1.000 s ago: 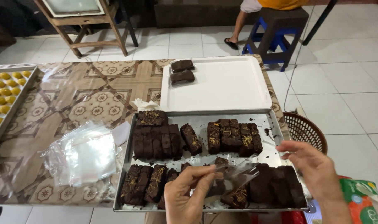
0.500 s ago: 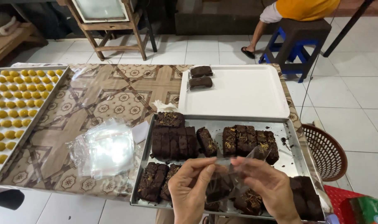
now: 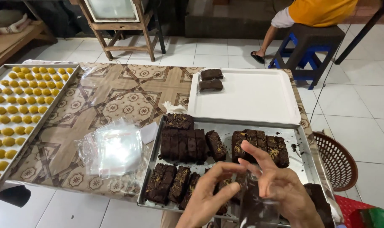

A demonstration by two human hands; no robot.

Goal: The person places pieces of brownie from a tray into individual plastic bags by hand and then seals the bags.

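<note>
We are bagging brownie slices, and the step in hand looks to be the slipping of one slice into its wrapper. Our left hand (image 3: 206, 196) and right hand (image 3: 280, 190) are meeting low over the near edge of the metal tray (image 3: 303, 162), both closed around a clear plastic bag (image 3: 255, 207) with a dark brownie piece inside it; the fingers are pinching the bag's mouth, the right ones spread a little above it. More cut brownies (image 3: 187, 143) are lying in rows on the tray, some flecked with yellow shreds. Two wrapped pieces (image 3: 211, 79) are sitting in the far left corner of the white tray (image 3: 259, 97), just beyond the metal one. A stack of empty clear bags (image 3: 114, 150) is lying on the patterned tablecloth to our left. As we judge it, the next move is calling for a steady hold on the bag's mouth, then a reach across to the white tray.
</note>
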